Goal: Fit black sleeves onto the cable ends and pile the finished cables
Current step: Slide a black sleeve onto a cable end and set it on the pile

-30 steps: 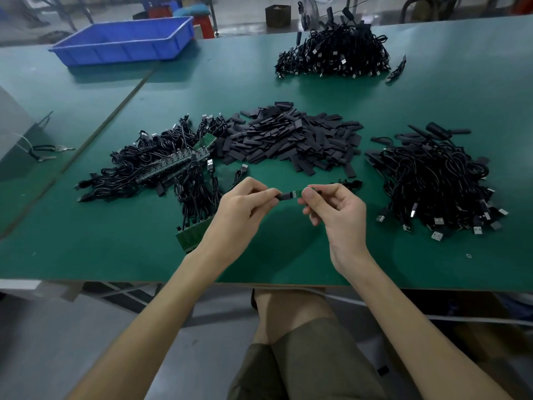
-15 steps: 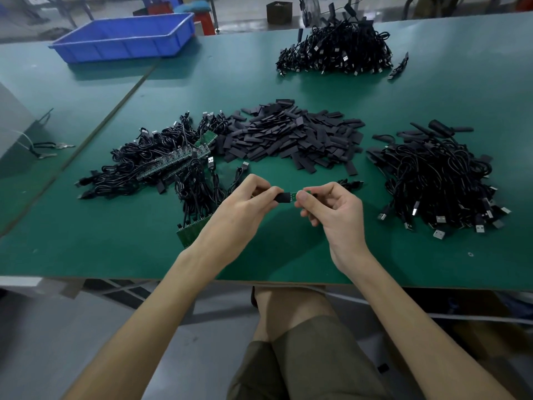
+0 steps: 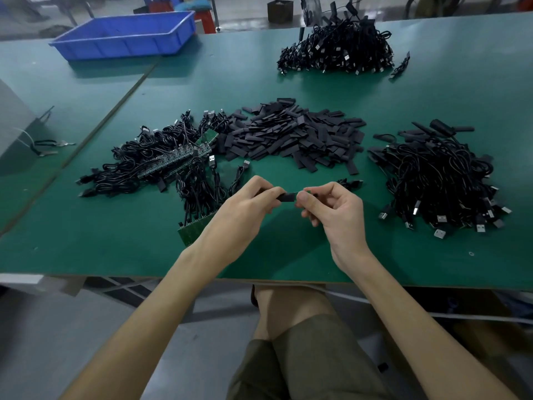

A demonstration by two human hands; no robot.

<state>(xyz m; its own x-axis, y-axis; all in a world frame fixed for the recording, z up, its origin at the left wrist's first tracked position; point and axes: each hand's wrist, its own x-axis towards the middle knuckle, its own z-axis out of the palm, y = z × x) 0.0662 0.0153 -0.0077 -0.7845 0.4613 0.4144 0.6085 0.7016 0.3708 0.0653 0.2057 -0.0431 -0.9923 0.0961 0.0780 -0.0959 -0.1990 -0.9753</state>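
Over the worktop (image 3: pixel 121 243), a sleeve goes on

Fingers of the left hand (image 3: pixel 245 206) pinch a black sleeve (image 3: pixel 288 196); the right hand (image 3: pixel 336 210) pinches its cable (image 3: pixel 350 183). Next, likely: seat it fully, then onto the finished pile (image 3: pixel 438 174).

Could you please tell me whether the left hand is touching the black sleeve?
Touching. The head view shows the left hand pinching the black sleeve at its left end between thumb and forefinger, with no gap.
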